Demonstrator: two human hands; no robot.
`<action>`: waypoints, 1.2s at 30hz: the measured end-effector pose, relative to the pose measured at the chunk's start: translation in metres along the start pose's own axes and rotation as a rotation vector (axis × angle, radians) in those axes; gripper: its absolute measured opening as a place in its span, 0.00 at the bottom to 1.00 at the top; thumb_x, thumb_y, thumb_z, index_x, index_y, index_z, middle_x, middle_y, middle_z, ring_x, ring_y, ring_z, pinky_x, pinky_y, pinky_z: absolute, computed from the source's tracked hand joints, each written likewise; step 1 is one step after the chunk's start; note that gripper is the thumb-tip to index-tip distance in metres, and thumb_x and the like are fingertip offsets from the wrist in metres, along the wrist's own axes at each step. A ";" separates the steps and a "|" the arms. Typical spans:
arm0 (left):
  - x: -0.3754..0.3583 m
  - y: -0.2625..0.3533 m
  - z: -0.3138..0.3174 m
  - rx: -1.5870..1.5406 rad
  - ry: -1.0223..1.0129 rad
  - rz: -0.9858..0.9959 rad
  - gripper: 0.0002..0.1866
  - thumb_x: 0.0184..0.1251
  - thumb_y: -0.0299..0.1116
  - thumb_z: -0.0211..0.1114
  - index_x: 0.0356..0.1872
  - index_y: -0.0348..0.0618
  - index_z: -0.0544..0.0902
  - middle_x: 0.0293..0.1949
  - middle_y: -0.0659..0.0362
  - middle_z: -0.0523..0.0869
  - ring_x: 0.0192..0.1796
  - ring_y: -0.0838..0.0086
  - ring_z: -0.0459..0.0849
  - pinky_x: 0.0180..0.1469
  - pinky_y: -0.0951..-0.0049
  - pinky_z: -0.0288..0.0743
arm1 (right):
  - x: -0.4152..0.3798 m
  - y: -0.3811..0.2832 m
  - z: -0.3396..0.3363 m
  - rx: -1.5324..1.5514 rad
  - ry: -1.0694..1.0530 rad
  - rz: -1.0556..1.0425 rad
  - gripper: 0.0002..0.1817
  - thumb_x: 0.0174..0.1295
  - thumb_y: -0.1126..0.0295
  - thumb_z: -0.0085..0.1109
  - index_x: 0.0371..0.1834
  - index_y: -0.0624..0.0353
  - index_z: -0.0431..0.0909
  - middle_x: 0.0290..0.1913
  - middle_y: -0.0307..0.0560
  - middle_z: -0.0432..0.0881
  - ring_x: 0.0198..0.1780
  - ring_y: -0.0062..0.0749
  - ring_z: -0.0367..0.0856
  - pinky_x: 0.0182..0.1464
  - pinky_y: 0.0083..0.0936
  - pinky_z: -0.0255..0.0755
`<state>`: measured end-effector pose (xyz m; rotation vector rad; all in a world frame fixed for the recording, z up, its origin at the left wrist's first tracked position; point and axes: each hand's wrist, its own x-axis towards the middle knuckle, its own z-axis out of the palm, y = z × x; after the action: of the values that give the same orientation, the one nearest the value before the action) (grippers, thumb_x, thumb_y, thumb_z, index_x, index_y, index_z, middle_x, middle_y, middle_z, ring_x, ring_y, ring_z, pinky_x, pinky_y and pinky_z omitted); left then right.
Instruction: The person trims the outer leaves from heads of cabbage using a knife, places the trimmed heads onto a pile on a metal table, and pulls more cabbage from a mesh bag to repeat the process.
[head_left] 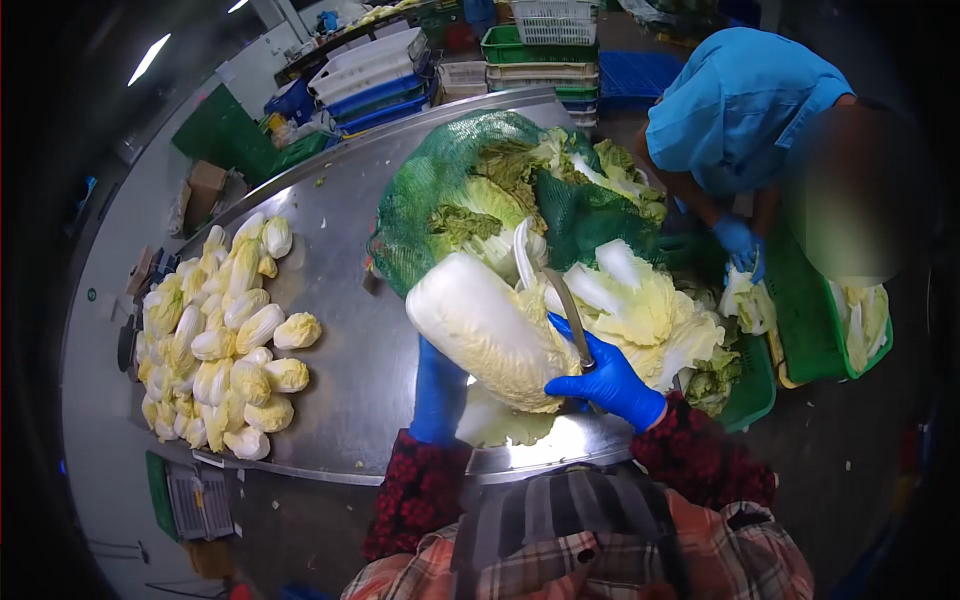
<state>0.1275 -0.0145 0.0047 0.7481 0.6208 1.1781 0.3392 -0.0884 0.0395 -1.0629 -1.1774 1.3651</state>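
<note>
A large napa cabbage (490, 330), white at the base and pale yellow toward its leaves, is held above the steel table. My left hand (437, 395), in a blue glove, holds it from the left and below; its fingers are hidden behind the head. My right hand (612, 383), also blue-gloved, is closed around a knife with a curved blade (569, 312), its thumb by the cabbage's leafy end. Loose cabbage leaves (650, 325) lie to the right of the blade. Beyond the held head, a green mesh bag (410, 225) contains more cabbage and wilted outer leaves.
Several small trimmed cabbages (215, 345) are piled on the left of the steel table (345, 300). At right, a co-worker in a blue shirt (745, 105) handles leaves over green crates (815, 290). Stacked crates (540, 45) stand past the table's far edge.
</note>
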 end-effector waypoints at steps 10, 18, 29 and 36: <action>-0.008 -0.016 -0.006 -0.280 0.016 -0.061 0.41 0.59 0.68 0.46 0.68 0.52 0.57 0.67 0.55 0.62 0.67 0.59 0.61 0.68 0.55 0.55 | -0.019 -0.017 0.002 -0.087 0.224 0.211 0.14 0.54 0.68 0.66 0.43 0.57 0.78 0.20 0.28 0.70 0.20 0.08 0.64 0.23 0.12 0.61; -0.011 -0.023 -0.002 -0.324 0.091 -0.118 0.41 0.62 0.69 0.35 0.68 0.50 0.58 0.65 0.53 0.64 0.65 0.57 0.64 0.67 0.56 0.57 | -0.025 -0.054 -0.018 -0.204 0.112 0.415 0.23 0.52 0.67 0.68 0.52 0.57 0.74 0.23 0.34 0.75 0.21 0.12 0.71 0.23 0.13 0.65; -0.008 -0.031 0.019 0.303 -0.141 -0.008 0.41 0.60 0.46 0.63 0.68 0.40 0.52 0.63 0.49 0.63 0.64 0.61 0.65 0.64 0.63 0.62 | 0.006 -0.004 -0.015 0.126 0.017 0.170 0.49 0.47 0.67 0.72 0.70 0.58 0.51 0.59 0.44 0.68 0.48 0.19 0.72 0.46 0.18 0.70; -0.030 -0.010 0.050 0.542 -0.122 0.136 0.59 0.36 0.37 0.79 0.68 0.40 0.48 0.63 0.50 0.60 0.64 0.62 0.64 0.65 0.61 0.61 | -0.006 -0.025 -0.021 -0.259 -0.055 0.040 0.50 0.42 0.63 0.73 0.70 0.52 0.53 0.61 0.42 0.70 0.31 0.15 0.67 0.39 0.17 0.69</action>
<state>0.1638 -0.0545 0.0291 1.3279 0.8077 1.0845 0.3638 -0.0918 0.0615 -1.2425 -1.4081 1.3032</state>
